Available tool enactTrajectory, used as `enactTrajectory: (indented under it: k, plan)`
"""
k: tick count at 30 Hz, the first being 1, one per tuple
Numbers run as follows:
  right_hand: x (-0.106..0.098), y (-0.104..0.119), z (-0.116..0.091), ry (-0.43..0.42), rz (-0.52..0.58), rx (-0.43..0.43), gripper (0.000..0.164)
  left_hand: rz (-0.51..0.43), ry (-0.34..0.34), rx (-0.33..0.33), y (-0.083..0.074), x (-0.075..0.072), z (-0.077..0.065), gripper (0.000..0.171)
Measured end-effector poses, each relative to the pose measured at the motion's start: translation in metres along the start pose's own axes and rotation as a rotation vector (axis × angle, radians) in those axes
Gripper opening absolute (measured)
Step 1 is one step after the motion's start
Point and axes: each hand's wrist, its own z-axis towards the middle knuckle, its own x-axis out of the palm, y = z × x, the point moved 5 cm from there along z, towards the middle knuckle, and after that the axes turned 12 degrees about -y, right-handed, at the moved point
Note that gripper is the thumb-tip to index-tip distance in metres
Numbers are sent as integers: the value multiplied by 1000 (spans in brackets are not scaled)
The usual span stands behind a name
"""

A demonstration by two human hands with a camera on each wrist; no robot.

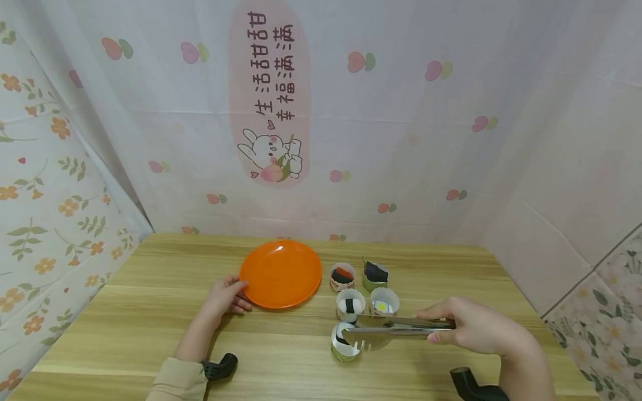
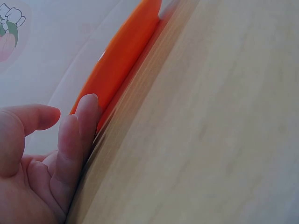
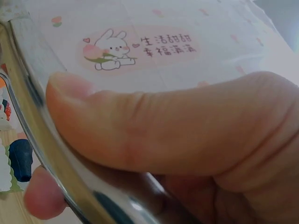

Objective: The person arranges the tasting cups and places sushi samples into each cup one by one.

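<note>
My right hand (image 1: 473, 326) grips a pair of metal tongs (image 1: 401, 328), thumb along one arm in the right wrist view. The tongs' ends reach left over the nearest paper cup (image 1: 345, 352), which holds a white sushi piece (image 1: 344, 329) with a black band. Whether the ends touch that piece cannot be told. With its fingertips my left hand (image 1: 228, 295) touches the near left rim of an orange plate (image 1: 281, 273). In the left wrist view the thumb (image 2: 42, 116) stands apart from the fingers.
Behind the nearest cup stand more paper cups: one with banded white sushi (image 1: 350, 306), one with yellow-centred sushi (image 1: 383, 307), one with red-topped sushi (image 1: 343, 275) and one with a dark piece (image 1: 375, 272). A printed curtain (image 1: 401, 139) hangs along the wooden table's (image 1: 200, 250) far edge.
</note>
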Motion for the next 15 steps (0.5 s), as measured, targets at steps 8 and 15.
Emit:
enactTrajectory:
  k: [8,15]
  plan:
    - [0,-3,0,-9,-70,15,46,-1,8,11,0,-1,0,47]
    - [0,-2,1,-23,-93,13,47,-7,12,8,-1,0,-1,50]
